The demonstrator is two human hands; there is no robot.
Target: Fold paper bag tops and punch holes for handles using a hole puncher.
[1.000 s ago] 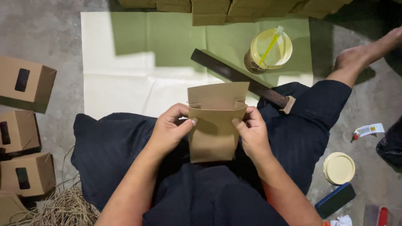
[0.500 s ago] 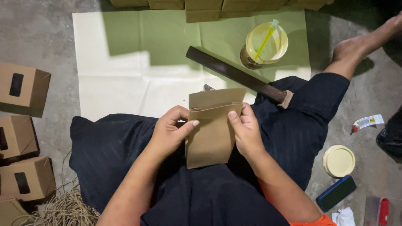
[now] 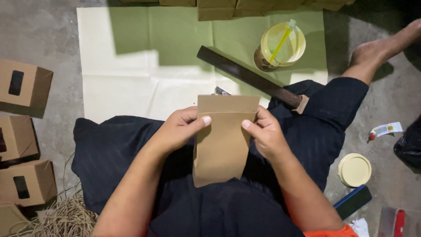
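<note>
Work in hand: a flat brown kraft-paper blank (image 3: 222, 140) is held upright over the lap, its top strip bent along a crease just under the upper edge.
Left hand (image 3: 177, 131): closed on the blank's left edge, thumb pressed on the front just below the crease, fingers behind.
Right hand (image 3: 265, 134): closed on the blank's right edge, thumb tip on the crease line, fingers hidden behind the paper.
Position of the blank: above the dark trousers (image 3: 131, 149), touching nothing but the two hands.
Done, as judged: the top fold looks formed; three assembled brown windowed boxes (image 3: 24, 87) stand well left of the blank.
Left, as judged: the blank is still flat, with no sides raised or bottom closed.
Beyond the blank: a pale green paper sheet (image 3: 131, 57) on the concrete floor, bearing a long dark wooden bar (image 3: 250, 77) and a clear plastic jar with a yellow-green stick (image 3: 280, 44).
Right of the blank: a round cream lid (image 3: 354, 170) and a small white tube (image 3: 385, 130).
Lower left of the blank: loose dry straw (image 3: 66, 217).
</note>
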